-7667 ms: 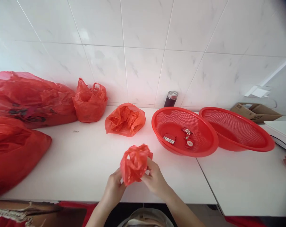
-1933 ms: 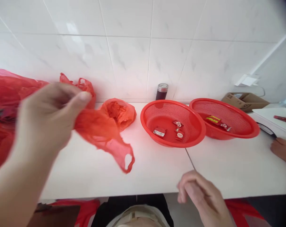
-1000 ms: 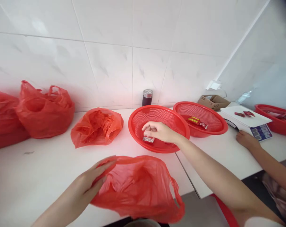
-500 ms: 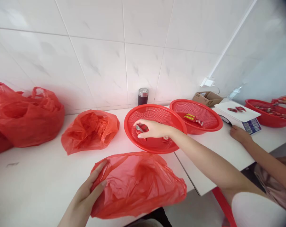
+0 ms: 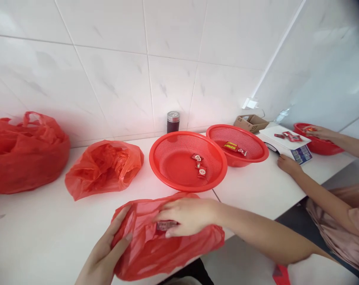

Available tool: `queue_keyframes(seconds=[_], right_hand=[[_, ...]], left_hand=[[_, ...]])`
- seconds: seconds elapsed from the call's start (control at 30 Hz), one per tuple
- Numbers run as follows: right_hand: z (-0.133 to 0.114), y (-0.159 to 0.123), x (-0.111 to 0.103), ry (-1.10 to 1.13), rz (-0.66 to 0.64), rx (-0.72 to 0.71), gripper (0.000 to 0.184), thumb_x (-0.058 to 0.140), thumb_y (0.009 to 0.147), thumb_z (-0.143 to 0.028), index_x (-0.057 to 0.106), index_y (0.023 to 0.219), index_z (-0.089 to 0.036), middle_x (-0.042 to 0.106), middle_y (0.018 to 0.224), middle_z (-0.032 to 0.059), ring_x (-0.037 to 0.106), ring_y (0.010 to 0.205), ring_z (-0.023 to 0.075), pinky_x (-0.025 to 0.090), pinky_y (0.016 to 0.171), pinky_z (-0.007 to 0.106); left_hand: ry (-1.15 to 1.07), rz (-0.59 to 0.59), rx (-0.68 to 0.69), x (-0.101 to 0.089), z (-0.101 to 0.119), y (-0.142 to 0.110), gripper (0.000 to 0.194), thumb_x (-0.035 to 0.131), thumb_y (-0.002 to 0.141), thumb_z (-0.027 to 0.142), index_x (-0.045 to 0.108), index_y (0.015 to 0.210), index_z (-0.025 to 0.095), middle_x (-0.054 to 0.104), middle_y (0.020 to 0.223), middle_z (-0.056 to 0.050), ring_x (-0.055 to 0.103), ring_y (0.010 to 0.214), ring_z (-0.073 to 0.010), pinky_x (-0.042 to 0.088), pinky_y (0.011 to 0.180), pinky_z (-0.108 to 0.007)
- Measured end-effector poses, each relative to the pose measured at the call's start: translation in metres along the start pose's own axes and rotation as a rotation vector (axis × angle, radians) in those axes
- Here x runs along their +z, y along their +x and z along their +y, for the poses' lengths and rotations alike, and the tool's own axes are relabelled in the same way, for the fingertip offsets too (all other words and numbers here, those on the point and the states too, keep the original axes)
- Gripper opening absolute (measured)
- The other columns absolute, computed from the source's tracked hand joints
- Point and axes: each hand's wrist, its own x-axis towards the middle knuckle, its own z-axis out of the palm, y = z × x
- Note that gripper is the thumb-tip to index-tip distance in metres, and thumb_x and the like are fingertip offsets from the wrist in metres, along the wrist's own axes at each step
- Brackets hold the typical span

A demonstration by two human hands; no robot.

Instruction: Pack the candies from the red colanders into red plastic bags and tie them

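A thin red plastic bag (image 5: pixel 155 245) lies at the near edge of the white counter (image 5: pixel 43 233). My left hand (image 5: pixel 108 249) grips its left rim and holds the mouth apart. My right hand (image 5: pixel 188 215) is inside the mouth, fingers closed on a small wrapped packet (image 5: pixel 166 225). Just behind stands a red mesh basket (image 5: pixel 167 158) with a few small red packets (image 5: pixel 199 166) in it.
A second red basket (image 5: pixel 247 156) holds packets at the right. Beyond it another person's hands (image 5: pixel 288 164) rest by a white scale (image 5: pixel 286 140) and a third red basket (image 5: pixel 318 144). Red bags (image 5: pixel 104 168) lie left; a dark flask (image 5: pixel 172 121) and a cardboard box (image 5: pixel 250 122) stand by the wall.
My right hand has left the near basket with a packet and moved down into the open bag. My left hand keeps hold of the rim. The view has swung slightly right.
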Motion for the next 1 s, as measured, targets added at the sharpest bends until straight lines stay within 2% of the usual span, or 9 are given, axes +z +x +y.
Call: queue_keyframes(seconds=[0.1,0.17,0.2,0.23,0.3,0.43,0.57,0.73,1.0], right_hand=[[0.02,-0.011,-0.06,0.207,0.077,-0.067,0.05,0.053,0.093,-0.041,0.043,0.142,-0.031,0.058,0.132,0.0023,0.058,0.116,0.0152,0.045,0.094,0.024],[0.054,-0.014,-0.091,0.009,0.227,0.189,0.066,0.059,0.089,-0.033,0.031,0.148,-0.033,0.047,0.143,0.0045,0.049,0.127,0.0187,0.041,0.1,0.029],[0.076,-0.015,-0.1,-0.161,0.177,0.397,0.087,0.071,0.079,-0.031,0.024,0.151,-0.035,0.033,0.153,0.0066,0.043,0.132,0.0242,0.039,0.103,0.033],[0.098,-0.016,-0.106,-0.298,0.079,0.613,0.104,0.08,0.067,-0.032,0.02,0.152,-0.036,0.021,0.157,0.0094,0.038,0.134,0.0305,0.038,0.104,0.039],[0.137,-0.018,-0.105,-0.378,-0.006,0.738,0.115,0.089,0.051,-0.029,0.03,0.15,-0.029,0.017,0.157,0.0164,0.033,0.135,0.0408,0.035,0.104,0.047],[0.18,-0.019,-0.089,-0.392,-0.071,0.693,0.094,0.086,0.057,-0.034,0.045,0.141,-0.027,0.031,0.149,0.0141,0.046,0.125,0.034,0.041,0.097,0.038],[0.185,-0.011,-0.083,-0.408,-0.114,0.682,0.061,0.082,0.065,-0.037,0.062,0.12,-0.022,0.047,0.132,0.0128,0.06,0.104,0.0282,0.049,0.082,0.035],[0.174,-0.006,-0.088,-0.429,-0.116,0.659,0.032,0.066,0.088,-0.033,0.06,0.115,-0.016,0.058,0.117,0.0083,0.06,0.097,0.0208,0.052,0.082,0.039],[0.142,-0.013,-0.094,-0.412,-0.134,0.757,0.028,0.059,0.094,-0.032,0.059,0.116,-0.015,0.061,0.113,0.0078,0.062,0.095,0.0192,0.054,0.082,0.039]], left_hand=[[-0.006,-0.025,0.001,0.004,-0.001,0.001,0.07,0.065,0.079,0.051,0.044,0.143,0.033,0.046,0.149,0.0,0.039,0.138,-0.0328,0.037,0.11,-0.043],[-0.004,-0.021,0.014,0.007,-0.002,0.001,0.069,0.064,0.079,0.052,0.044,0.143,0.035,0.046,0.149,0.001,0.037,0.138,-0.0317,0.036,0.111,-0.043],[-0.001,-0.013,0.02,0.007,-0.004,0.001,0.069,0.064,0.079,0.053,0.045,0.142,0.035,0.046,0.149,0.001,0.037,0.138,-0.0316,0.034,0.112,-0.043],[0.001,-0.003,0.024,0.007,-0.005,0.001,0.068,0.065,0.079,0.053,0.046,0.142,0.035,0.047,0.148,0.001,0.038,0.138,-0.0317,0.033,0.113,-0.043],[0.002,0.024,0.023,0.006,-0.009,0.002,0.068,0.065,0.078,0.053,0.047,0.141,0.035,0.048,0.147,0.001,0.039,0.137,-0.0322,0.031,0.114,-0.044],[0.026,0.07,0.014,0.001,-0.014,0.002,0.068,0.063,0.079,0.056,0.047,0.141,0.035,0.049,0.146,0.001,0.042,0.136,-0.0322,0.028,0.115,-0.046],[0.042,0.039,0.017,0.006,-0.01,0.001,0.068,0.063,0.079,0.055,0.047,0.141,0.032,0.05,0.145,-0.001,0.044,0.134,-0.0325,0.031,0.114,-0.046],[0.002,0.013,-0.01,0.012,-0.009,-0.002,0.069,0.064,0.08,0.053,0.044,0.143,0.032,0.054,0.142,-0.002,0.047,0.131,-0.031,0.035,0.112,-0.046],[0.016,0.049,0.017,0.01,-0.009,-0.006,0.067,0.065,0.079,0.052,0.047,0.14,0.031,0.054,0.142,-0.002,0.049,0.13,-0.0311,0.034,0.112,-0.043]])
